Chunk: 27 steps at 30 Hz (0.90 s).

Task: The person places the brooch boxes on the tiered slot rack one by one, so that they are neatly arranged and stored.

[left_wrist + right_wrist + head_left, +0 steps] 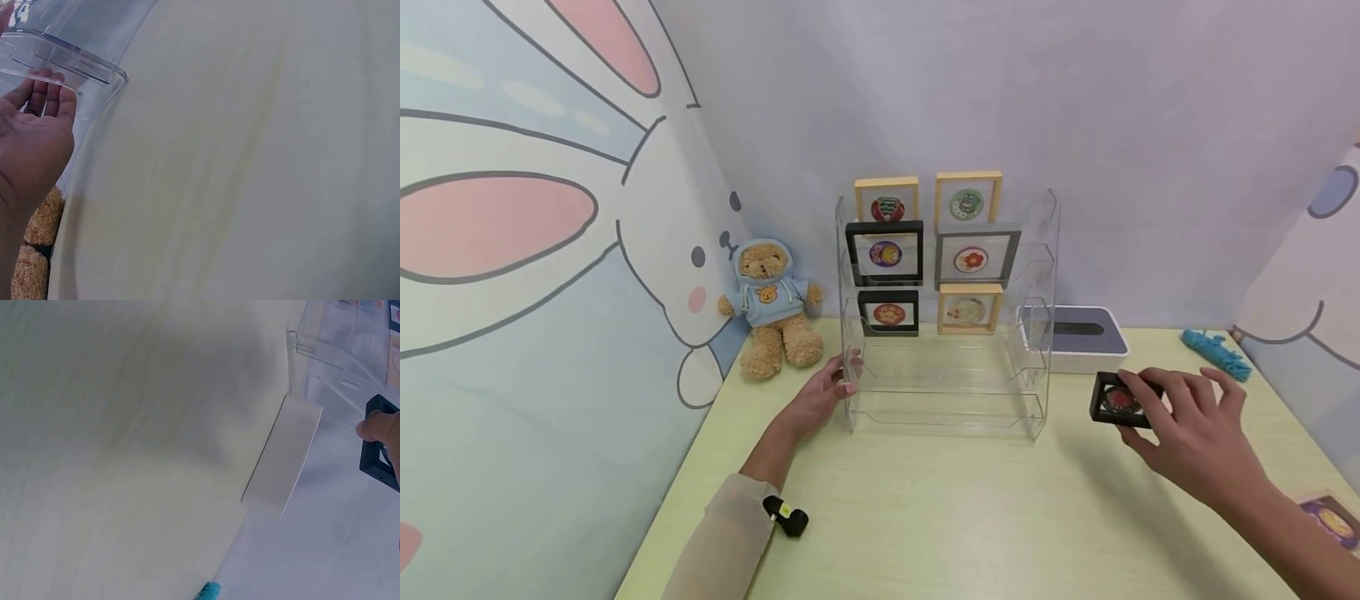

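Observation:
A clear tiered display rack point(951, 385) stands on the table, holding several small picture frames on its upper tiers. My left hand point(822, 398) grips the rack's lower left side; in the left wrist view its fingers point(53, 100) curl at the clear plastic edge. To the right of the rack, my right hand point(1198, 433) pinches a small black picture frame point(1105, 408) with a red round design, held above the table. The right wrist view catches only the thumb point(375, 427) on this black frame, cut off at the image edge.
A white tissue box point(1086, 362) with a grey top sits behind the rack's right side. A teddy bear point(771, 300) in a blue hoodie leans at the back left. A blue yarn-like bundle point(1216, 354) lies back right, and another small picture point(1332, 521) near the right edge.

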Available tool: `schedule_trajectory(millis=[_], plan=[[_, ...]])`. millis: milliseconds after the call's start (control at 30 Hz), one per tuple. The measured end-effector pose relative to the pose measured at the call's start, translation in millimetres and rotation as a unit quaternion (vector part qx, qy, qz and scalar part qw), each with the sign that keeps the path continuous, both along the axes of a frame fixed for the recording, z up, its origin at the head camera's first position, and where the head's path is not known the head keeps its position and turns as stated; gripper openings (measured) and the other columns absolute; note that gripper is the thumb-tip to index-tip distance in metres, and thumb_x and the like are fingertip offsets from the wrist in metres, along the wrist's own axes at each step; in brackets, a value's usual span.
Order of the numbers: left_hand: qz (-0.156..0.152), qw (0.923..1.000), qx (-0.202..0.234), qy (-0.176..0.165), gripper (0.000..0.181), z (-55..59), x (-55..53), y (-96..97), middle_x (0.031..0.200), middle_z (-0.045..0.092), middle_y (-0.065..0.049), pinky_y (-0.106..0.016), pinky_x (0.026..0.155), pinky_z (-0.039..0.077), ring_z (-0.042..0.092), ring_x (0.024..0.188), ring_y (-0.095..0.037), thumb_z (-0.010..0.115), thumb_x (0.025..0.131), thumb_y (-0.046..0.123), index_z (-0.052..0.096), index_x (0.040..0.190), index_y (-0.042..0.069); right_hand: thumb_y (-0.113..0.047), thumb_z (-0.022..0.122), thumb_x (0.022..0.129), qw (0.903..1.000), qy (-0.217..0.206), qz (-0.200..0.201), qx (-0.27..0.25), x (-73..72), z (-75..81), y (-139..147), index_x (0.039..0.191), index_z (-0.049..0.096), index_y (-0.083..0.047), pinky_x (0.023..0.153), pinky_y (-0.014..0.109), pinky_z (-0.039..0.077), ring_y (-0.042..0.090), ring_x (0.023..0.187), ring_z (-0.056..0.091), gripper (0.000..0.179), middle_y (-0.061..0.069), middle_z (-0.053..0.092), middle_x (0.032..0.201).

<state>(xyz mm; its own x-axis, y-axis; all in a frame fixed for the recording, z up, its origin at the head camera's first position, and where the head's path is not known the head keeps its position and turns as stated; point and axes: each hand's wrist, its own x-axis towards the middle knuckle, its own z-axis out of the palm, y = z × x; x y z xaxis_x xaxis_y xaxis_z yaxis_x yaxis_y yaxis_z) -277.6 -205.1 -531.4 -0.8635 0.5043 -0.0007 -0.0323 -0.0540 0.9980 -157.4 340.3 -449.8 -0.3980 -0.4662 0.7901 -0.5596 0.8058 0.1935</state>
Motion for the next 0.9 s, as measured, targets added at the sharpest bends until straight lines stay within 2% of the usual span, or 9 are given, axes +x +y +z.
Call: schedule_trajectory(millis=[333,533,700,800,900], plan=[[0.0,1.0,0.003,-0.001,0.092,1.1,1.7,-0.2,0.176,0.024,-0.028,-0.058,0.135,0.011,0.02,0.166,-0.039,0.074,0.106,0.035,0.021,0.176,0.009,-0.051,0.044,0.114,0.9992,0.029,0.024,0.008,-19.8,12.0,-29,0.134,0.073,0.002,0.094,0.08,0.031,0.053,0.097,0.051,0.064,0.032,0.066,0.116],[0.001,1.0,0.002,-0.003,0.095,-0.6,2.0,-2.5,0.175,0.028,-0.025,-0.057,0.136,0.011,0.022,0.165,-0.037,0.075,0.104,0.041,0.021,0.176,0.01,-0.048,0.044,0.116,0.9988,0.016,0.031,0.034,-30.3,18.1,-47,0.141,0.07,0.003,0.096,0.081,0.033,0.055,0.102,0.052,0.063,0.033,0.065,0.122],[0.0,1.0,0.004,-0.003,0.094,-0.4,2.2,-2.0,0.175,0.028,-0.025,-0.057,0.136,0.011,0.022,0.165,-0.038,0.075,0.104,0.04,0.021,0.176,0.01,-0.045,0.046,0.116,0.9977,0.023,0.042,0.049,-40.5,22.8,-67,0.141,0.069,0.004,0.096,0.082,0.035,0.055,0.106,0.055,0.06,0.031,0.067,0.123],[0.001,1.0,0.003,-0.002,0.093,-0.4,1.6,-1.5,0.174,0.028,-0.025,-0.058,0.135,0.012,0.023,0.164,-0.037,0.075,0.105,0.038,0.022,0.176,0.01,-0.042,0.05,0.114,0.9969,0.033,0.052,0.05,-46.9,24.4,-78,0.141,0.069,0.004,0.096,0.082,0.034,0.053,0.106,0.056,0.057,0.031,0.067,0.122],[0.002,1.0,-0.001,-0.004,0.09,-1.1,0.4,-2.0,0.174,0.029,-0.023,-0.057,0.135,0.014,0.025,0.163,-0.035,0.074,0.106,0.037,0.023,0.176,0.012,-0.036,0.059,0.107,0.9958,0.04,0.064,0.051,-53.0,25.8,-89,0.143,0.069,0.003,0.096,0.082,0.034,0.052,0.105,0.056,0.054,0.03,0.067,0.122]])
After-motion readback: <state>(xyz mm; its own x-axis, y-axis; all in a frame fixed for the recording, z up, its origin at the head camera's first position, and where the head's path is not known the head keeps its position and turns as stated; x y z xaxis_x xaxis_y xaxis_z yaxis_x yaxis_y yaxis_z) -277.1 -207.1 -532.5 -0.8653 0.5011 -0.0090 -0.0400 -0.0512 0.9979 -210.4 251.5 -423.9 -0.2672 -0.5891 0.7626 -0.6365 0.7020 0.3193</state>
